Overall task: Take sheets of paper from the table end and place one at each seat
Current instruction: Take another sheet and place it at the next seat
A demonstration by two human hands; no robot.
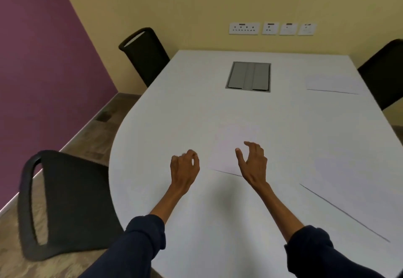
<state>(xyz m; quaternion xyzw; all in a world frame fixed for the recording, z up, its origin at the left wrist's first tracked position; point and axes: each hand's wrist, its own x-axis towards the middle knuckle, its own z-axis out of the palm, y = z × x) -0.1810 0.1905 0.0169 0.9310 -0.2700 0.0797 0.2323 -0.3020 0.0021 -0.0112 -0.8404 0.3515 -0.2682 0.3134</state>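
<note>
Our left hand (185,166) hovers loosely curled and empty; our right hand (253,160) hangs spread, fingers apart, over the thin white paper sheet (233,144) lying flat on the smooth white oval desk (196,103). The sheet looks light, floppy and hard to lift off the slick surface, so we judge its near edge the best hold.

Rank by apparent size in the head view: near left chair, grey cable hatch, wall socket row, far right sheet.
1. Near left chair, though nearness inflates it
2. Sheet by the far right chair and cable hatch: too alike to rank
3. Wall socket row
</note>
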